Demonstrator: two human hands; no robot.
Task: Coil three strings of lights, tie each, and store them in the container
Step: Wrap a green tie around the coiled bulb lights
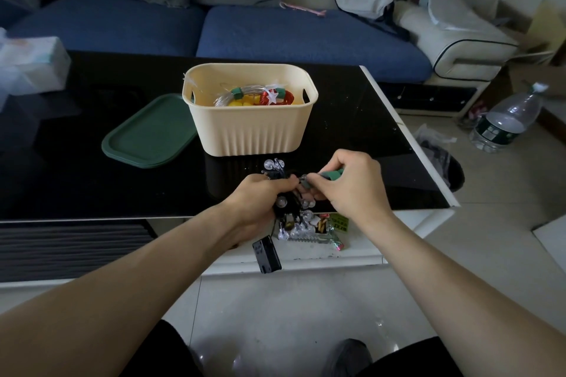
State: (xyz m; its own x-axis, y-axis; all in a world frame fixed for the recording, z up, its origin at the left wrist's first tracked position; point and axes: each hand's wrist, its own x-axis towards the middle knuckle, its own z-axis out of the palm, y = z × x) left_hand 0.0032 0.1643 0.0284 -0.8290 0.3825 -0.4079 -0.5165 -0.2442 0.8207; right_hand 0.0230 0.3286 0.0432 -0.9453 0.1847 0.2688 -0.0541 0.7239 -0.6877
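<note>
The bundled string of lights (288,202), dark wire with clear round bulbs, sits just in front of the cream container (251,128), held above the near edge of the black counter (92,168); the left hand (260,196) is clenched round the middle of the bundle, with bulbs sticking out above and below its fingers; the right hand (349,184) pinches a green tie (332,174) at the bundle's right side, its fingertips meeting those of the left hand; a black battery box (266,255) hangs from the bundle on a thin wire, below the left wrist and further from the container.

Inside the container lie two coiled strings (254,96): one of silvery wire with yellow bulbs on the left, one of red wire with a white star on the right, each wrapped with a green band; the container stands upright on the counter, near its middle.

Just left of the container, touching its lower left corner or nearly so, a green lid (150,135) lies flat on the counter; far left of the container, at the counter's edge, sits a pale soft pack (30,64), blurred; behind the container runs a blue sofa (275,37) with grey cushions; to the right of the container, beyond the counter on the tiled floor, stands a large clear water bottle (505,119), tilted; on a low shelf under the counter, in front of the container, lie small bright packets (330,225).
</note>
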